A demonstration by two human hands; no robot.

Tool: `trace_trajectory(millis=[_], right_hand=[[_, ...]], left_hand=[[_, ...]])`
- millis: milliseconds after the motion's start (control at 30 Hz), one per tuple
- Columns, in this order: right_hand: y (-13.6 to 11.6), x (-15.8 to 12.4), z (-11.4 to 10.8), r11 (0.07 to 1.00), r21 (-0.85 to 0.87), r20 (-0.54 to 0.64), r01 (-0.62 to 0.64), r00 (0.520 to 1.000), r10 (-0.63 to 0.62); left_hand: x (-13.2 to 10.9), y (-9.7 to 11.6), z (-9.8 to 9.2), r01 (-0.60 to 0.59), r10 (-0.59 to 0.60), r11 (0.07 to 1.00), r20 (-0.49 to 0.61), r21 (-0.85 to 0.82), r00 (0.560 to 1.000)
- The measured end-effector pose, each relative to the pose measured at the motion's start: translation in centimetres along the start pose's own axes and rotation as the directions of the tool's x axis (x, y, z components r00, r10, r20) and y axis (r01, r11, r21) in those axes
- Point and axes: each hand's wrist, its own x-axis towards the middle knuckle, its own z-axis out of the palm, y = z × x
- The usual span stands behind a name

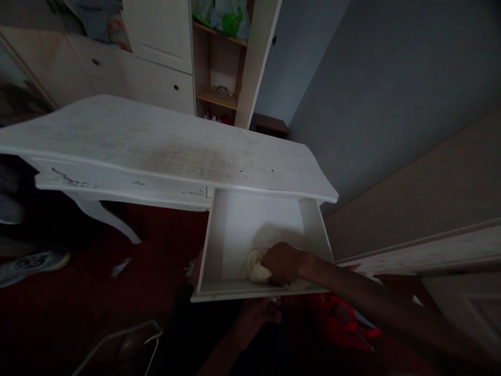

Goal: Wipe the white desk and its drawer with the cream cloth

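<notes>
My right hand (285,263) is inside the pulled-out white drawer (242,219), closed on a crumpled cream cloth (257,266). The cloth is pressed against the drawer's floor near its front, and part of it is hidden under the hand. Just below the drawer's front edge is my left hand (260,316), its fingers loosely bent and apart, with no object visible in it. A small whitish bit shows by its fingertips, too dim to name. The drawer belongs to a white table (172,149) with brownish stains on its top.
Behind the table stands a cream cabinet (160,31) with open shelves holding plastic bags (230,21). On the dark red floor are a shoe (33,266), a white wire frame (117,334) and a red bag (340,318). A grey wall (391,94) rises at right.
</notes>
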Motion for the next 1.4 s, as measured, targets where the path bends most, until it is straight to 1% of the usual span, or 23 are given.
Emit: trace_trajectory(millis=[67,133,200,267,300,367,467,533,600,667,767,833,933,1000,1167,1300,1400], right_hand=[[-1.5,1.0,-0.8,0.995,-0.036,-0.058,0.090,0.994,-0.092],[-3.0,2.1,-1.6,0.983,-0.075,-0.159,0.166,0.971,-0.176],[-4.3,3.4,-2.2,0.963,-0.122,-0.284,0.242,0.921,-0.267],[-5.2,4.7,-2.5,0.935,-0.181,-0.383,0.306,0.853,-0.354],[-5.5,5.2,-2.6,0.921,-0.210,-0.403,0.329,0.829,-0.388],[-5.7,6.2,-2.7,0.899,-0.252,-0.407,0.358,0.803,-0.434],[-5.0,7.1,-3.1,0.890,-0.284,-0.399,0.357,0.800,-0.448],[-4.1,7.5,-3.8,0.896,-0.299,-0.407,0.328,0.806,-0.430],[-3.2,8.0,-4.6,0.911,-0.310,-0.424,0.273,0.818,-0.389],[-2.4,8.4,-5.5,0.934,-0.300,-0.461,0.195,0.828,-0.321],[-1.1,9.2,-6.4,0.975,-0.222,-0.547,0.032,0.824,-0.152],[-0.4,9.8,-6.9,0.986,-0.138,-0.598,-0.098,0.801,-0.005],[0.5,10.9,-7.7,0.967,-0.004,-0.642,-0.256,0.742,0.194],[0.7,11.4,-8.2,0.949,0.060,-0.638,-0.310,0.719,0.275],[0.9,11.4,-8.4,0.910,0.140,-0.575,-0.390,0.716,0.395],[2.7,9.8,-7.4,0.875,0.186,-0.498,-0.447,0.725,0.476],[4.7,8.2,-6.0,0.845,0.213,-0.465,-0.490,0.710,0.529]], left_hand=[[0.0,0.1,0.0,0.000,0.000,1.000,0.016,0.004,1.000],[0.0,0.1,-0.1,0.003,-0.003,1.000,0.026,-0.002,1.000],[0.1,0.0,-0.2,0.000,0.001,1.000,0.030,-0.004,1.000],[0.1,0.0,-0.2,-0.004,0.004,1.000,0.029,0.006,1.000],[0.1,0.0,-0.2,-0.004,0.004,1.000,0.027,0.015,1.000],[0.0,0.1,-0.1,0.000,0.000,1.000,0.021,0.028,1.000],[-0.2,0.4,0.4,-0.002,0.001,0.999,0.022,0.037,1.000],[-0.3,0.4,0.6,0.002,-0.003,0.999,0.028,0.035,1.000],[-0.3,0.3,0.5,0.009,-0.010,1.000,0.036,0.028,0.999],[-0.2,0.1,0.1,0.015,-0.016,1.000,0.044,0.021,0.999],[0.0,-0.4,-0.5,0.015,-0.016,1.000,0.068,0.009,0.998],[0.1,-0.6,-0.7,0.022,-0.022,1.000,0.088,0.004,0.996],[0.0,-0.5,-0.8,0.026,-0.027,1.000,0.094,0.007,0.995],[-0.1,-0.4,-0.8,0.030,-0.032,0.999,0.085,0.016,0.996],[-0.2,-0.5,-1.4,0.050,-0.050,0.999,0.069,0.009,0.996],[-0.1,-0.5,-1.9,0.030,-0.026,0.999,0.101,-0.037,0.995],[0.0,-0.3,-2.2,0.033,-0.028,0.998,0.101,-0.044,0.995]])
